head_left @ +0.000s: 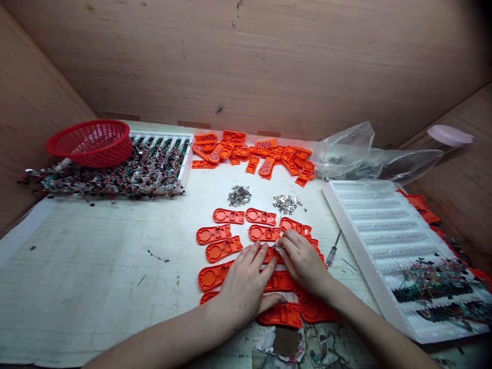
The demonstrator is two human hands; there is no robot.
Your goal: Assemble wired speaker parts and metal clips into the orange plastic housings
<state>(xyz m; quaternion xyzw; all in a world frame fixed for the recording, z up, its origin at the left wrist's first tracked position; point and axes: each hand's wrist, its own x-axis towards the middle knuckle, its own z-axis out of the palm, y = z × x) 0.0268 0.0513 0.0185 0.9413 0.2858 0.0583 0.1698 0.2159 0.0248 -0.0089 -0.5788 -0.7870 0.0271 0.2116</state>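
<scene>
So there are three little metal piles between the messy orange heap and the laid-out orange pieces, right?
Not three: the head view shows two, a left pile and a right pile, between the messy orange heap and the laid-out orange pieces.

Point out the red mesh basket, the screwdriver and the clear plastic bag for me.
Red mesh basket (pixel 100 150): head view, on its side wall.
Screwdriver (pixel 331 255): head view, on its handle.
Clear plastic bag (pixel 348 148): head view, on its raised left part.
</scene>
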